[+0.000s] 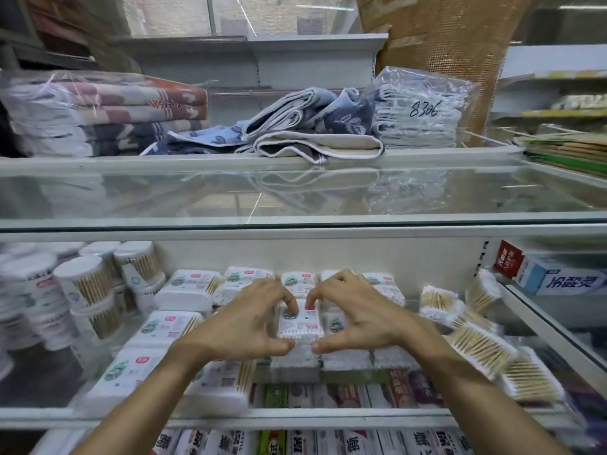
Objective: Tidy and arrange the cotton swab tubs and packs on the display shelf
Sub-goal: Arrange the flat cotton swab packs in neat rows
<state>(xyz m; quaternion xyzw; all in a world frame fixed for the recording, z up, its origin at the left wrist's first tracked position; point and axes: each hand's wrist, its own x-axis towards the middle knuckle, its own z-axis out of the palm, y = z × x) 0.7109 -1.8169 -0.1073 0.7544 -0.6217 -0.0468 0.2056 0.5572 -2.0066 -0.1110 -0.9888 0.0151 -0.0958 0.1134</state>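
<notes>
On the glass display shelf (295,417) lie several flat white cotton swab packs with red and green labels. One small pack (300,320) sits in the middle row. My left hand (249,320) and my right hand (353,315) hold it together, fingertips on its top and thumbs at its near edge. Round cotton swab tubs (88,287) with white lids stand stacked at the left. Clear packs of wooden-stick swabs (479,344) lie tilted at the right.
A glass shelf (295,192) above carries folded towels (295,133) and bagged cloths (417,110). Boxed goods (558,277) stand at the right behind a glass divider. Below the swab shelf, rows of packaged items (328,395) show through.
</notes>
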